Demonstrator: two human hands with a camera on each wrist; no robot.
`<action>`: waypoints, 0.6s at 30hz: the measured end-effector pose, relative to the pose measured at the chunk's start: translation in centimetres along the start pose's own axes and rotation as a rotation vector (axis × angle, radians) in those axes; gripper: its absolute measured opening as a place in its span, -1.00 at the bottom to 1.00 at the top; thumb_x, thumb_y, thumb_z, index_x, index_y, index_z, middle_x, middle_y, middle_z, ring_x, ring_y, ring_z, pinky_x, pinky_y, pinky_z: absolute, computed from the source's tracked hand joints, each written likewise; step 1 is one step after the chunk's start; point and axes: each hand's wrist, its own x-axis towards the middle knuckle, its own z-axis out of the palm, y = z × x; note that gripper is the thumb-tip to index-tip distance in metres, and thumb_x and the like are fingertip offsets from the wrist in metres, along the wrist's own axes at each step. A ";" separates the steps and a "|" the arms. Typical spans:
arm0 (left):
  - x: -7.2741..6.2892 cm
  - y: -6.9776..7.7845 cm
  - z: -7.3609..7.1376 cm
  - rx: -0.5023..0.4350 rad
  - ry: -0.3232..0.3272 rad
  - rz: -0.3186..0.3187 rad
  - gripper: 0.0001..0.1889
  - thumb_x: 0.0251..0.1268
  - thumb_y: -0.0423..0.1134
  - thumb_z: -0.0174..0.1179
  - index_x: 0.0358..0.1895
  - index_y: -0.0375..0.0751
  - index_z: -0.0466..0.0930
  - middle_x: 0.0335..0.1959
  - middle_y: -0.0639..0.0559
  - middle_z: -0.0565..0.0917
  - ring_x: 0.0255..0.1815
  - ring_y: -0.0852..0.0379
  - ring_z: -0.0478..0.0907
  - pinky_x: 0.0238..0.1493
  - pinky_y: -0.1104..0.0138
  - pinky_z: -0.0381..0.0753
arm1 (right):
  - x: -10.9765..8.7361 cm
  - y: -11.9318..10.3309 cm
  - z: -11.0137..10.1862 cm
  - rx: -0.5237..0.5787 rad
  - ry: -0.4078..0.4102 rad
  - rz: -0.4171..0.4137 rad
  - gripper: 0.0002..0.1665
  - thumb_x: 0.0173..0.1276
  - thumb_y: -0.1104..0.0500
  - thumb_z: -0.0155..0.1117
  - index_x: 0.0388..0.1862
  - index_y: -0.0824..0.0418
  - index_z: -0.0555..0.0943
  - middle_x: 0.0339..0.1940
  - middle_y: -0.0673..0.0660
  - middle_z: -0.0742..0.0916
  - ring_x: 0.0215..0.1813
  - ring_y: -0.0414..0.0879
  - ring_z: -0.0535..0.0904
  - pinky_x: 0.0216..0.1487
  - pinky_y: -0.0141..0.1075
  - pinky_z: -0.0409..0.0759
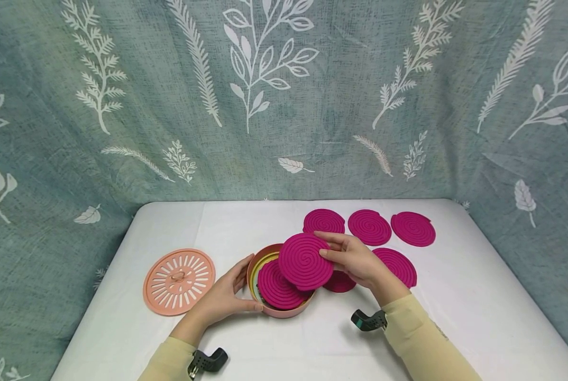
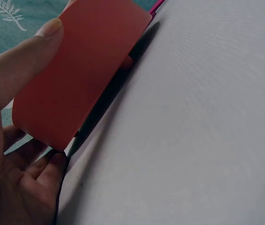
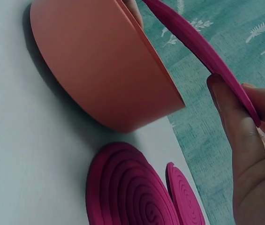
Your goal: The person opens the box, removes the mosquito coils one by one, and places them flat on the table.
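Observation:
My right hand (image 1: 355,259) pinches a magenta spiral mosquito coil (image 1: 304,262) at its right edge, thumb on one face and fingers on the other. It is tilted above a round salmon-coloured tin (image 1: 284,313). Inside the tin, another magenta coil (image 1: 275,288) lies leaning, partly covered by the held one. My left hand (image 1: 229,293) grips the tin's left side, thumb at the front and fingers round the back. In the left wrist view the tin wall (image 2: 76,70) stands between thumb and fingers. The right wrist view shows the held coil (image 3: 202,51) edge-on, apart from the tin's rim.
Several more magenta coils lie flat on the white table (image 1: 246,222), such as the far-right coil (image 1: 413,229) and the near-right coil (image 1: 395,265). One coil (image 1: 340,282) sits beside the tin, partly hidden. A slotted salmon lid (image 1: 179,304) lies left. A patterned curtain (image 1: 336,106) hangs behind.

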 end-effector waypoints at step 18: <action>0.0 0.1 0.0 0.004 -0.002 -0.004 0.28 -0.27 -0.04 0.68 0.60 0.06 0.00 0.51 0.22 0.16 0.49 0.25 0.14 0.41 0.49 0.20 | -2.7 0.5 -3.1 0.001 0.120 -0.022 -0.32 0.43 0.25 0.28 0.50 0.18 0.34 0.02 0.22 0.65 -0.21 -0.16 0.67 -0.21 -0.36 0.74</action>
